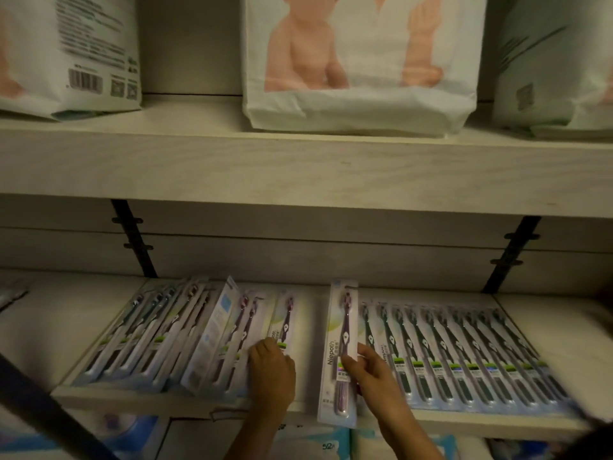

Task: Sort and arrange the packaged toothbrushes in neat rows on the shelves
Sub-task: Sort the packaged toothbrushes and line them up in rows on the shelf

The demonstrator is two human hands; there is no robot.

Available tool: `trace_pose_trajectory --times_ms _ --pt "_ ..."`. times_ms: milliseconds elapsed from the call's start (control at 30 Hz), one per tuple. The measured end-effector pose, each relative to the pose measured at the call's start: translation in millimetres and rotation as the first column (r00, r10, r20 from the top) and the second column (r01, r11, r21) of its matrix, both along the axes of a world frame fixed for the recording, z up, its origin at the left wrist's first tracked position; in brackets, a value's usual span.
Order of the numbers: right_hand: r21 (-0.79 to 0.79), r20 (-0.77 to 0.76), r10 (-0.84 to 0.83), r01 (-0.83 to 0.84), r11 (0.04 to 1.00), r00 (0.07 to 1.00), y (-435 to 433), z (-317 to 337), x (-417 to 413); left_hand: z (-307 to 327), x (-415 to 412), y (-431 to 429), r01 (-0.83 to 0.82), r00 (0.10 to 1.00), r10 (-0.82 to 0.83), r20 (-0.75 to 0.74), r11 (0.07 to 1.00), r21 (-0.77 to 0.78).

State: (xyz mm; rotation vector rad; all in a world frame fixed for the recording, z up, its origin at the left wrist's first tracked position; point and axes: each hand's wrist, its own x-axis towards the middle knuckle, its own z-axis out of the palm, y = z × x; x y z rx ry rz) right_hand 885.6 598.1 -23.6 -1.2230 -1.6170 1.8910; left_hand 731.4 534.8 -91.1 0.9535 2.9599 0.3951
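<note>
head view: a purple toothbrush pack point(343, 327) at lower centre overhangs the lower shelf point(132, 398), pinched between thumb and fingers of the right hand point(374, 373). the left hand point(273, 373) rests on leaning packs point(159, 336) at lower left, grip unclear. a neat row point(464, 356) fills the lower right.

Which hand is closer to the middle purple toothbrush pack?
Right. The right hand grips the purple toothbrush pack; the left hand touches packs to its left, apart.

Left hand point(271, 371), right hand point(371, 373) — bare forearms
</note>
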Motion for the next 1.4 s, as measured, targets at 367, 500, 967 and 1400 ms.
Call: trace_pose_trajectory --times_ms 367,500,967,1400 --pt "0.267 0.188 -0.106 0.053 0.962 0.977 24 -6 31 40 5 -18 -0.199 0.825 -0.246 0.509 0.716 0.669" --pt "0.374 0.325 -0.039 -0.091 0.923 0.945 32 -13 11 40 2 -23 -0.239 0.803 -0.256 0.538 0.688 0.685" --pt "0.591 0.678 -0.182 -0.382 0.710 0.712 46 -33 -33 30 -6 -33 -0.251 0.815 -0.258 0.519 0.650 0.717" --pt "0.590 0.750 -0.177 -0.524 0.615 0.637 38 -26 -22 28 1 -34 -0.237 0.829 -0.225 0.512 0.688 0.686"
